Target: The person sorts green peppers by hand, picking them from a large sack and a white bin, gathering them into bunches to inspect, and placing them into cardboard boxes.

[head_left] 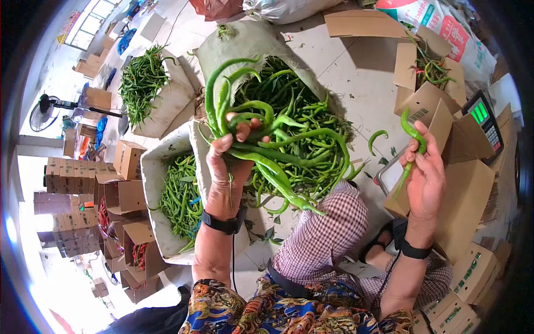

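Observation:
My left hand (233,147) is closed around a bunch of long green chili peppers (272,167), whose curved ends stick out above and to the right. Under and behind that bunch lies a big heap of green peppers (311,117) spilling from an open woven sack (217,50). To the right, my right hand (425,172) pinches one curved green chili pepper (411,131), held upright above an open cardboard box (467,195). A loose pepper (377,142) lies on the floor between the heap and my right hand.
A white foam box (150,167) of green peppers stands at my left, with another pepper-filled container (142,83) beyond. A scale display (483,117) is at right, near a carton with peppers (434,69). Stacked cartons (78,175) and boxes of red peppers (139,253) line the left.

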`<state>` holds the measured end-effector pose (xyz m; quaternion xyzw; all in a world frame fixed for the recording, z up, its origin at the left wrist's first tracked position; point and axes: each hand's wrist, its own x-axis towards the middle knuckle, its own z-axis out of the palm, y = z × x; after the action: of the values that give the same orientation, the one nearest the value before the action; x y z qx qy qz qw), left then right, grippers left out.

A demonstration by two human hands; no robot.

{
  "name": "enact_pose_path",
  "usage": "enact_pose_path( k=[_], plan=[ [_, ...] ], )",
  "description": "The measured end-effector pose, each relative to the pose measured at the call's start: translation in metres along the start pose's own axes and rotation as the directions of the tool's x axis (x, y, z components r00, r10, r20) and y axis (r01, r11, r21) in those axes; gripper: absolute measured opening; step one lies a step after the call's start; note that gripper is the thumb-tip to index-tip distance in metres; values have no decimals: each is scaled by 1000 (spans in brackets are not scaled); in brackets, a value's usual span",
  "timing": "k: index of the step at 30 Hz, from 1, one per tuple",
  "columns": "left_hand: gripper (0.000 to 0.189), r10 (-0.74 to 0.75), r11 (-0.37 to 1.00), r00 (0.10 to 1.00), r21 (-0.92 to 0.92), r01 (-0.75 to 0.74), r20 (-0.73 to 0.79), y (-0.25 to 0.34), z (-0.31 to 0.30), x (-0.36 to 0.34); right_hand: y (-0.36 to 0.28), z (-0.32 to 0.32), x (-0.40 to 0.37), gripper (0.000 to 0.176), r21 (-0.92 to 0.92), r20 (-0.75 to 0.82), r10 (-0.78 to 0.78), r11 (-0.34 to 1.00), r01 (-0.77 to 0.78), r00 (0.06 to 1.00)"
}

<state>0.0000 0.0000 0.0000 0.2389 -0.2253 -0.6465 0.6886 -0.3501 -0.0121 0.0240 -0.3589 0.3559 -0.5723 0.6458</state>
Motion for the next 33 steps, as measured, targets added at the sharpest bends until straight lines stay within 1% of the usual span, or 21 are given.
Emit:
enact_pose_path(
  k=[2,3,5,9,11,12,13,14,15,16,18,19,21,22,23,25,27,29,30,31,33],
  plan=[
    [39,15,996,1000,-89,-13,23,-3,2,9,-1,-16,6,53,75,-57,18,997,-14,998],
    [38,3,998,1000,-56,-2,19,27,19,-11,4,-9,-15,53,145,-57,23,989,-15,998],
    [39,18,992,995,-124,-5,100,27,24,-9,-2,-19,-18,51,203,-63,36,979,-23,997],
    [39,3,979,993,-204,22,121,22,42,-14,-17,-16,-26,48,138,-24,45,990,-41,999],
    [39,10,969,988,-247,30,157,19,52,-16,-24,4,-28,48,-45,27,91,995,-90,995],
    [40,-6,954,985,-295,58,175,17,53,-16,-25,8,-28,49,-164,145,77,985,-53,986],
    [40,-5,953,983,-296,60,182,16,56,-17,-27,20,-27,49,-166,144,71,985,-46,987],
    [40,-2,960,986,-277,48,166,14,61,-19,-30,36,-25,46,-408,245,99,913,10,964],
    [40,4,966,989,-256,34,149,12,66,-21,-32,49,-25,42,-616,333,153,783,92,930],
    [39,-1,964,990,-264,38,141,11,70,-23,-29,57,-25,42,-617,338,148,781,100,930],
    [39,2,970,990,-241,33,144,12,72,-24,-19,65,-26,31,-708,427,251,691,148,869],
    [39,7,970,989,-240,30,150,12,72,-24,-21,66,-27,31,-707,430,251,691,151,867],
    [40,7,973,985,-228,33,173,11,67,-22,-25,67,-31,23,-695,326,246,717,55,913],
    [40,4,976,981,-216,39,196,12,64,-22,-22,58,-31,22,-673,354,196,732,104,915],
    [40,3,975,982,-219,40,191,12,62,-24,-23,55,-35,22,-676,353,201,730,100,914],
    [42,32,986,996,-163,-18,85,13,59,-27,-33,49,-42,20,-727,137,126,687,13,982],
    [43,38,986,994,-167,-19,107,14,50,-28,-45,41,-49,22,-746,154,129,666,30,980],
    [43,67,990,997,-129,-61,42,15,48,-33,-51,31,-56,28,-516,21,14,857,-1,1000],
    [41,63,985,997,-160,-57,33,14,46,-33,-56,22,-56,35,-499,-13,37,866,-39,999],
    [40,33,967,999,-253,-24,32,13,42,-35,-58,10,-57,35,-512,-37,28,858,-43,999],
    [40,28,955,999,-297,-14,44,12,39,-36,-59,-15,-61,35,-219,-33,107,969,-111,994]
  ],
)
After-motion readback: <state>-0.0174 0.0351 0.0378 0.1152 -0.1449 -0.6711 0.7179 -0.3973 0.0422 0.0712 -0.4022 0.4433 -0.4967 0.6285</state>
